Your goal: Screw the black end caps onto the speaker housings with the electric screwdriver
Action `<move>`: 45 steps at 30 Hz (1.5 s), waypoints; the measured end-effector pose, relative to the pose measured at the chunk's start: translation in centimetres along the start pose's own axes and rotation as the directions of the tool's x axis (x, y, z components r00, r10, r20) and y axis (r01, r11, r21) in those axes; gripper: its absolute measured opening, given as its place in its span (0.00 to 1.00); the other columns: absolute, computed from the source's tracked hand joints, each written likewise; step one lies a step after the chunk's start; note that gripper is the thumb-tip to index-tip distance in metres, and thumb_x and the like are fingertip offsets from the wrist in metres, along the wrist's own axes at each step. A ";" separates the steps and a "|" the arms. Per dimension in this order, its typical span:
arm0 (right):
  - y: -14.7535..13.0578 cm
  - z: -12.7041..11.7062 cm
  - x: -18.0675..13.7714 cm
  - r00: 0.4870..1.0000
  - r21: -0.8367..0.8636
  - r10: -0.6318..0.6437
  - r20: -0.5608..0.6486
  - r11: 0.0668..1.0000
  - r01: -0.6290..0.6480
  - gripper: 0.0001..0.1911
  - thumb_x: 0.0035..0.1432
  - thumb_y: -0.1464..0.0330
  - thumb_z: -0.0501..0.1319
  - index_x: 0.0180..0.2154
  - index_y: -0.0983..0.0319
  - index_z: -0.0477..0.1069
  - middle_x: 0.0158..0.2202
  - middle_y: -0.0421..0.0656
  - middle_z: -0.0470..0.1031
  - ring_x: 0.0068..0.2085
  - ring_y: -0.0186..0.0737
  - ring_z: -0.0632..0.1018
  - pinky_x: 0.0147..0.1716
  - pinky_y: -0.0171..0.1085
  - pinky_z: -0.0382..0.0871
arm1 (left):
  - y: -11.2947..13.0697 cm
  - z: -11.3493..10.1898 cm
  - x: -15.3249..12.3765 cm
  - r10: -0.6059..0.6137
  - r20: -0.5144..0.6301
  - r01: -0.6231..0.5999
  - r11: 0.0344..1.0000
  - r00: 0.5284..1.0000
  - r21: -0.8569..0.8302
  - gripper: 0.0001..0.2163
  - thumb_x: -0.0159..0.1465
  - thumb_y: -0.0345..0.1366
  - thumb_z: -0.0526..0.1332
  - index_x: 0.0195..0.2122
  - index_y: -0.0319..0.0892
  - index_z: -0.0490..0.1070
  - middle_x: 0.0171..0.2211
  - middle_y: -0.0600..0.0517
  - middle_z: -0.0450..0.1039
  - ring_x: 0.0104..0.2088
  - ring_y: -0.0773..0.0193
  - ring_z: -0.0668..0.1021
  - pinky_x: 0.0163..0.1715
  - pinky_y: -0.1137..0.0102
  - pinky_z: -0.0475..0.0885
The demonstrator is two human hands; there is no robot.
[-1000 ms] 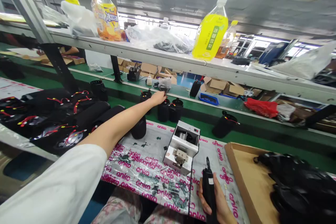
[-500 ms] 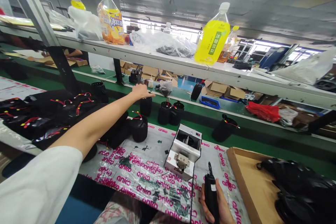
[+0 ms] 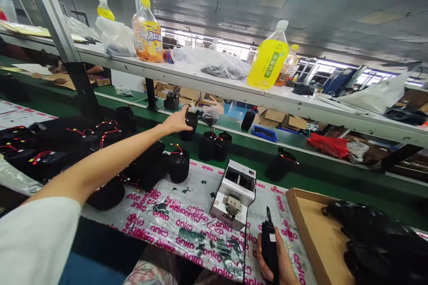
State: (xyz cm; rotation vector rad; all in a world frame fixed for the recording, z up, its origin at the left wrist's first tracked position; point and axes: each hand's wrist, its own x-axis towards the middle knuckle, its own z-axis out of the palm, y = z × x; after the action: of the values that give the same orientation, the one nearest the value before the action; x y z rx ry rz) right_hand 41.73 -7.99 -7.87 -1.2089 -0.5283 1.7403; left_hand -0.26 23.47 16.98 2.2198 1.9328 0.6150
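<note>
My left hand [image 3: 176, 121] is stretched out over the green belt, its fingers wrapped round a black cylindrical housing [image 3: 191, 121]. The lower part of that housing shows beneath my hand. Two more black cylinders [image 3: 208, 148] stand close together to its right, with red wires at their tops. Low in the view, my right hand [image 3: 282, 256] grips a black electric screwdriver [image 3: 268, 240] with a small white label and a wire loop at its far end. Its near end is out of view. Left of it sits a white screw feeder [image 3: 232, 196].
Black housings with red and yellow wires [image 3: 40, 158] crowd the left of the plastic-covered bench [image 3: 180, 231]. A cardboard tray [image 3: 309, 231] of black parts is at right. Another housing [image 3: 281, 164] stands on the belt. Above runs a shelf [image 3: 187, 75] with drink bottles [image 3: 269, 62].
My left hand has closed round the black housing it was reaching over, and the housing appears tilted. My right hand keeps hold of the screwdriver. The view has shifted slightly.
</note>
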 end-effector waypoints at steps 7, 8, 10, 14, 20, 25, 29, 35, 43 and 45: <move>-1.6 1.9 -0.7 0.997 -0.001 -0.062 -0.041 0.998 0.062 0.44 0.49 0.28 0.69 0.26 0.66 0.75 0.15 0.45 0.71 0.10 0.26 0.62 0.10 0.26 0.52 | 2.2 -9.2 -11.2 0.295 -0.370 -0.450 0.766 0.881 -0.460 0.55 0.53 0.48 0.80 0.77 0.48 0.52 0.67 0.44 0.69 0.60 0.48 0.82 0.64 0.53 0.75; -2.3 2.4 -1.0 0.992 0.000 -0.114 -0.057 0.993 0.114 0.43 0.51 0.29 0.69 0.26 0.66 0.76 0.16 0.45 0.72 0.11 0.27 0.63 0.11 0.27 0.54 | 2.4 -9.6 -13.4 0.308 -0.344 -0.455 0.710 0.887 -0.538 0.54 0.53 0.48 0.79 0.77 0.53 0.52 0.69 0.46 0.66 0.59 0.51 0.83 0.64 0.51 0.75; -4.1 3.7 -1.7 0.961 0.005 -0.260 -0.091 0.965 0.262 0.42 0.51 0.30 0.69 0.28 0.65 0.77 0.20 0.46 0.76 0.13 0.30 0.66 0.13 0.29 0.58 | 2.3 -8.9 -17.7 0.317 -0.328 -0.456 0.651 0.890 -0.607 0.51 0.52 0.45 0.80 0.75 0.65 0.56 0.75 0.54 0.59 0.57 0.52 0.83 0.67 0.48 0.74; -8.8 7.4 -4.6 0.797 0.010 -0.586 -0.143 0.805 0.593 0.43 0.47 0.27 0.67 0.33 0.63 0.82 0.26 0.48 0.80 0.15 0.36 0.72 0.16 0.36 0.66 | 1.0 -2.2 -24.1 0.388 -0.115 -0.355 0.632 0.914 -0.689 0.55 0.48 0.40 0.81 0.73 0.76 0.57 0.76 0.55 0.57 0.60 0.42 0.82 0.68 0.46 0.77; -13.2 15.8 -7.8 0.388 -0.073 -0.919 0.066 0.384 0.921 0.43 0.55 0.27 0.62 0.28 0.62 0.80 0.20 0.42 0.72 0.15 0.38 0.72 0.13 0.36 0.65 | -0.6 8.4 -26.5 0.486 0.248 -0.164 0.658 0.838 -0.735 0.57 0.50 0.32 0.79 0.78 0.59 0.51 0.69 0.41 0.72 0.71 0.34 0.75 0.75 0.36 0.65; -11.7 19.3 -3.7 0.271 -0.081 -0.957 0.106 0.263 0.961 0.43 0.59 0.28 0.59 0.30 0.63 0.80 0.23 0.44 0.77 0.16 0.38 0.75 0.13 0.34 0.66 | -0.7 10.8 -27.4 0.495 0.274 0.009 0.473 0.825 -0.881 0.48 0.60 0.34 0.74 0.77 0.60 0.52 0.77 0.43 0.64 0.78 0.42 0.66 0.79 0.44 0.57; -9.8 19.4 -0.5 0.282 -0.106 -0.958 0.058 0.275 0.956 0.43 0.57 0.28 0.60 0.28 0.64 0.78 0.23 0.44 0.77 0.15 0.36 0.75 0.13 0.33 0.66 | 0.6 12.4 -29.6 0.414 0.216 0.122 0.242 0.884 -0.963 0.40 0.65 0.58 0.71 0.75 0.56 0.62 0.80 0.45 0.58 0.78 0.39 0.64 0.77 0.48 0.62; -9.3 19.0 1.5 0.397 -0.083 -0.911 0.114 0.389 0.917 0.45 0.58 0.27 0.59 0.31 0.65 0.80 0.25 0.46 0.80 0.14 0.37 0.75 0.10 0.32 0.65 | 4.3 15.3 -30.2 0.087 0.163 0.146 0.179 0.983 -0.973 0.26 0.75 0.57 0.56 0.63 0.46 0.76 0.64 0.44 0.79 0.64 0.44 0.78 0.68 0.55 0.71; -13.2 17.2 -2.8 0.491 -0.086 -0.849 0.194 0.484 0.871 0.42 0.60 0.30 0.62 0.31 0.65 0.83 0.23 0.45 0.79 0.15 0.38 0.75 0.10 0.33 0.62 | 4.1 14.7 -25.2 0.423 0.277 0.205 0.208 0.863 -0.956 0.26 0.72 0.55 0.57 0.57 0.43 0.81 0.56 0.43 0.85 0.57 0.42 0.83 0.62 0.57 0.73; -15.7 17.4 -6.5 0.451 -0.145 -0.864 0.224 0.428 0.892 0.40 0.56 0.31 0.66 0.34 0.64 0.85 0.26 0.45 0.81 0.19 0.40 0.79 0.13 0.35 0.65 | 4.1 14.0 -24.5 0.505 0.273 0.192 0.208 0.819 -0.959 0.25 0.72 0.54 0.57 0.59 0.43 0.81 0.56 0.44 0.85 0.58 0.41 0.83 0.62 0.57 0.72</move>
State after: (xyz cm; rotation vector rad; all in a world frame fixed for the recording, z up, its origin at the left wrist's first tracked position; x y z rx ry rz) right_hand 33.75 -3.41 14.61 -0.7122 -1.2315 0.8038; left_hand 6.58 1.22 0.51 1.3976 0.5413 0.7811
